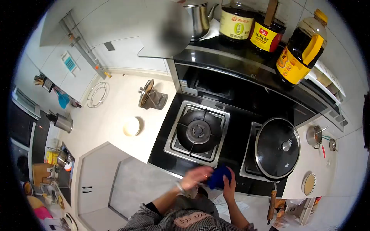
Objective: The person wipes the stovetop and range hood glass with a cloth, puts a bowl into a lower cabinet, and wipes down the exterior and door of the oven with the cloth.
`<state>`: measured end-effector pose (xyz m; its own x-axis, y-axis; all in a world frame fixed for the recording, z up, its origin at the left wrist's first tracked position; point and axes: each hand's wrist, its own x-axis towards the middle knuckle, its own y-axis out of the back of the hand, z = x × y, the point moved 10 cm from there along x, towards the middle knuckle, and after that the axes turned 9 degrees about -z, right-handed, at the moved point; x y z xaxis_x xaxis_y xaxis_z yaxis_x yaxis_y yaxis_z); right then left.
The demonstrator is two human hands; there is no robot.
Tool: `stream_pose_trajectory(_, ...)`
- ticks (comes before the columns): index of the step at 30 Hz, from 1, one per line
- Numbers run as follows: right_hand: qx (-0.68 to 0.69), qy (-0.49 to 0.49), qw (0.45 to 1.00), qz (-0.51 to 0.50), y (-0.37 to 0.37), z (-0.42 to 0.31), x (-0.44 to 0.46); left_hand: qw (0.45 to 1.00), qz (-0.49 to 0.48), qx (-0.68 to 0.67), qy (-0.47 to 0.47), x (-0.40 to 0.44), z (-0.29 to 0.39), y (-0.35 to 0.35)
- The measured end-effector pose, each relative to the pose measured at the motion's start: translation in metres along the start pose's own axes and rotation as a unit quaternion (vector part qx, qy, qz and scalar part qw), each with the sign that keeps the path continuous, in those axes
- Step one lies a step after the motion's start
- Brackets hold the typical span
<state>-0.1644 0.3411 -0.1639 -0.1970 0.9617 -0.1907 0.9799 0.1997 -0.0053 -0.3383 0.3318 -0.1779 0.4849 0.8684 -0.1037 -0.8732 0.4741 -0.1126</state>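
Observation:
A dark blue cloth (219, 177) is bunched up in front of the stove's near edge. My right hand (229, 182) grips it from the right side, with fingers bent round its edge. Just left of the cloth is my left hand (195, 177), slightly blurred, its fingers stretched out towards the cloth. Whether those fingertips touch the cloth I cannot tell. Beyond both hands lies the black glass gas stove (235, 154). Its left burner (199, 131) has a bare pan support.
A lidded wok (277, 148) covers the right burner, its wooden handle (271, 204) projecting towards me. A cream bowl (131, 126) and a lid rack (156, 99) stand on the left counter. Sauce bottles (237, 24) line the shelf above. A small pot (314, 135) sits far right.

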Motion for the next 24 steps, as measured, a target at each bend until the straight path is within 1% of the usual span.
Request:
stream_pose_trajectory(1, -0.138, 0.074, 0.986, -0.048, -0.017, -0.010, 0.010, 0.991, 0.135, 0.017, 0.016, -0.021, -0.006, 0.062)
stream_pose_trajectory(2, -0.276, 0.142, 0.946, -0.088, -0.034, -0.009, 0.017, 0.963, 0.266, 0.029, 0.034, -0.049, -0.011, 0.122)
stream_pose_trajectory(3, -0.330, 0.180, 0.916, -0.141, -0.059, -0.009, 0.021, 0.944, 0.318, -0.092, 0.012, -0.077, -0.049, 0.183)
stream_pose_trajectory(4, -0.384, 0.202, 0.880, -0.191, -0.086, -0.002, 0.015, 0.902, 0.372, -0.216, -0.028, -0.105, -0.087, 0.243)
stream_pose_trajectory(5, -0.446, 0.210, 0.840, -0.227, -0.103, 0.023, 0.005, 0.844, 0.423, -0.321, -0.076, -0.133, -0.123, 0.301)
stream_pose_trajectory(6, -0.503, 0.212, 0.795, -0.266, -0.114, 0.049, -0.009, 0.789, 0.512, -0.340, -0.018, -0.156, -0.119, 0.331)
stream_pose_trajectory(7, -0.516, 0.200, 0.790, -0.265, -0.110, 0.059, -0.019, 0.784, 0.562, -0.263, 0.017, -0.172, -0.108, 0.365)
stream_pose_trajectory(8, -0.528, 0.195, 0.783, -0.264, -0.103, 0.067, -0.026, 0.774, 0.571, -0.275, 0.008, -0.180, -0.121, 0.399)
stream_pose_trajectory(9, -0.523, 0.177, 0.797, -0.246, -0.086, 0.074, -0.029, 0.784, 0.561, -0.266, 0.003, -0.178, -0.113, 0.409)
stream_pose_trajectory(10, -0.563, 0.173, 0.781, -0.207, -0.061, 0.084, -0.034, 0.791, 0.557, -0.251, 0.002, -0.177, -0.124, 0.432)
stream_pose_trajectory(11, -0.567, 0.153, 0.788, -0.184, -0.033, 0.081, -0.043, 0.779, 0.570, -0.262, 0.021, -0.180, -0.136, 0.444)
stream_pose_trajectory(12, -0.570, 0.134, 0.794, -0.162, -0.004, 0.071, -0.051, 0.792, 0.525, -0.312, 0.020, -0.177, -0.161, 0.465)
stream_pose_trajectory(13, -0.574, 0.124, 0.794, -0.154, 0.024, 0.073, -0.059, 0.774, 0.557, -0.300, -0.014, -0.181, -0.177, 0.488)
stream_pose_trajectory(14, -0.585, 0.119, 0.791, -0.133, 0.055, 0.076, -0.068, 0.768, 0.571, -0.290, -0.022, -0.177, -0.166, 0.484)
stream_pose_trajectory(15, -0.596, 0.114, 0.787, -0.112, 0.085, 0.078, -0.078, 0.753, 0.591, -0.290, -0.011, -0.180, -0.173, 0.496)
stream_pose_trajectory(16, -0.601, 0.106, 0.785, -0.105, 0.112, 0.079, -0.085, 0.768, 0.575, -0.283, -0.020, -0.183, -0.191, 0.520)
stream_pose_trajectory(17, -0.600, 0.097, 0.791, -0.073, 0.143, 0.078, -0.094, 0.791, 0.536, -0.293, -0.039, -0.178, -0.180, 0.503)
stream_pose_trajectory(18, -0.596, 0.089, 0.797, -0.043, 0.173, 0.079, -0.104, 0.768, 0.577, -0.275, -0.046, -0.184, -0.153, 0.464)
stream_pose_trajectory(19, -0.559, 0.081, 0.825, -0.021, 0.207, 0.087, -0.110, 0.779, 0.573, -0.246, -0.068, -0.190, -0.144, 0.445)
stream_pose_trajectory(20, -0.518, 0.077, 0.852, 0.002, 0.244, 0.100, -0.116, 0.768, 0.586, -0.241, -0.093, -0.195, -0.126, 0.416)
stream_pose_trajectory(21, -0.570, 0.061, 0.818, 0.048, 0.281, 0.108, -0.120, 0.756, 0.605, -0.231, -0.090, -0.209, -0.124, 0.398)
stream_pose_trajectory(22, -0.616, 0.040, 0.781, 0.093, 0.318, 0.115, -0.125, 0.786, 0.567, -0.229, -0.097, -0.216, -0.113, 0.366)
stream_pose_trajectory(23, -0.589, 0.035, 0.793, 0.152, 0.336, 0.098, -0.134, 0.820, 0.519, -0.214, -0.115, -0.235, -0.131, 0.364)
stream_pose_trajectory(24, -0.558, 0.028, 0.802, 0.210, 0.349, 0.084, -0.144, 0.836, 0.506, -0.162, -0.139, -0.252, -0.120, 0.327)
